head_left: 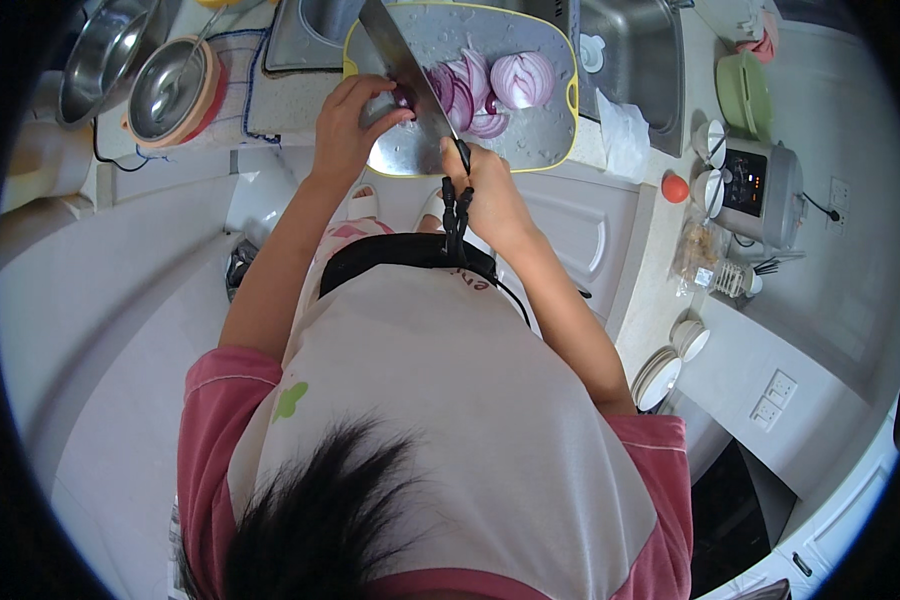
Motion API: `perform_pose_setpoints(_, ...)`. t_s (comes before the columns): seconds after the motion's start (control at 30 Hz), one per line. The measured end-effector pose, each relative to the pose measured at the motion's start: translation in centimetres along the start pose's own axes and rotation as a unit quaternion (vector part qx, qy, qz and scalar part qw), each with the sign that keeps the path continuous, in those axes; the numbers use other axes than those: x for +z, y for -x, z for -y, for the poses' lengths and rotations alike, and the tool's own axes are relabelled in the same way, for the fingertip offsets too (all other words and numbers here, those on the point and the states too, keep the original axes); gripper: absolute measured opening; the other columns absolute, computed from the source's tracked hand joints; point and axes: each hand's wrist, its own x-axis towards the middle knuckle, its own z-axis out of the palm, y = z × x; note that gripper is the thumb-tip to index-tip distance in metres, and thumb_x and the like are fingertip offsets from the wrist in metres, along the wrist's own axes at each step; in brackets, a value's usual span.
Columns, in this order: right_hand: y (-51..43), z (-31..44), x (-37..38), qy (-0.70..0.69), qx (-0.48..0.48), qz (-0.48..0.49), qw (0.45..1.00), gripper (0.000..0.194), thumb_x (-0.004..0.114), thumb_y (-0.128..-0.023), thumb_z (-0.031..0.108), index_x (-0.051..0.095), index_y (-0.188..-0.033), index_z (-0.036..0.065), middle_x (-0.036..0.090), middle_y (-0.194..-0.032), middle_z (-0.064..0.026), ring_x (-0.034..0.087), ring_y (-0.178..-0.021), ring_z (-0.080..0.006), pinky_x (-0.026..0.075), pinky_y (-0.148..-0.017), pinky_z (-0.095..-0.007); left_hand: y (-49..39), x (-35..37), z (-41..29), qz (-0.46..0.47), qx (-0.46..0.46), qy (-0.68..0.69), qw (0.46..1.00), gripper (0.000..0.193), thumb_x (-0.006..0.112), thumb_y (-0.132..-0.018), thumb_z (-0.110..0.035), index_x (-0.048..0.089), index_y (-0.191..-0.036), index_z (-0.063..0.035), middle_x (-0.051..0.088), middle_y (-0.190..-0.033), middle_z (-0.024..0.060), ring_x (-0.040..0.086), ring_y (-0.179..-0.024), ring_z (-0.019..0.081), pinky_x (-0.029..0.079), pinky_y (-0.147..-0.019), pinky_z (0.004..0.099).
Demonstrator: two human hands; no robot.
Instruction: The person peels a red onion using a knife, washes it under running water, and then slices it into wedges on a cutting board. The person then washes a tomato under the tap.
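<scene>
My right hand (487, 187) is closed around the black handle of a kitchen knife (412, 64), whose wide steel blade slants up to the left over a metal cutting board (540, 150) with a yellow rim. On the blade's left side, my left hand (360, 116) holds a small piece of red onion (403, 96) between thumb and fingers; the blade partly hides it. Right of the blade lie several red onion slices (461, 94), with a cut onion half (523, 79) beside them.
The board sits at the counter by a steel sink (637, 67). A white plastic bag (621, 135) hangs at the counter edge. Metal bowls (166, 94) stand at the left. Along the right counter are a red ball-shaped thing (674, 188), a cooker (765, 191) and stacked dishes (656, 379).
</scene>
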Motion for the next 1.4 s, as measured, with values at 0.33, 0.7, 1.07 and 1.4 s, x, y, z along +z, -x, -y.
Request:
perform_pose_setpoints(0.33,-2.0,0.3,2.3,0.069,-0.050,-0.057,0.995,0.050,0.053,-0.099,0.036,0.062,-0.083,-0.011,0.060,-0.080,-0.0365,0.059,-0.084,-0.0540,0.048,-0.075,-0.0542,0.4,0.1,0.1,0.008,0.013,-0.014,1.000,0.040,0.084,-0.070,-0.024,0.067,-0.100,-0.0043,0.067,-0.097,0.0097,0.063,-0.088,0.0293,0.050,-0.078,0.0374)
perform_pose_setpoints(0.7,0.5,0.6,-5.6,0.104,-0.088,-0.127,0.983,0.051,0.056,-0.098,0.043,0.058,-0.083,-0.006,0.062,-0.068,-0.0282,0.063,-0.066,-0.0472,0.049,-0.059,-0.0488,-1.6,-0.5,-0.7,0.070,0.016,-0.071,0.995,0.045,0.084,-0.069,-0.031,0.067,-0.101,-0.0047,0.066,-0.095,0.0103,0.063,-0.091,0.0311,0.049,-0.079,0.0399)
perform_pose_setpoints(1.07,2.2,-3.7,-7.7,0.401,-0.249,-0.227,0.852,0.049,0.067,-0.086,0.053,0.054,-0.078,0.006,0.058,-0.057,-0.0092,0.062,-0.047,-0.0276,0.048,-0.042,-0.0349,-7.2,-5.7,-6.7,0.069,0.128,-0.054,0.988,0.027,0.078,-0.080,-0.021,0.069,-0.101,-0.0066,0.065,-0.093,0.0077,0.061,-0.085,0.0237,0.050,-0.076,0.0341)
perform_pose_setpoints(1.4,3.1,-4.4,-7.6,0.410,-0.273,-0.215,0.843,0.046,0.069,-0.084,0.051,0.057,-0.080,0.007,0.057,-0.063,-0.0075,0.063,-0.054,-0.0262,0.049,-0.046,-0.0361,-11.1,1.1,-5.1,0.455,0.065,0.043,0.887,0.021,0.074,-0.083,-0.023,0.070,-0.096,-0.0063,0.064,-0.095,0.0085,0.059,-0.091,0.0261,0.049,-0.081,0.0367)
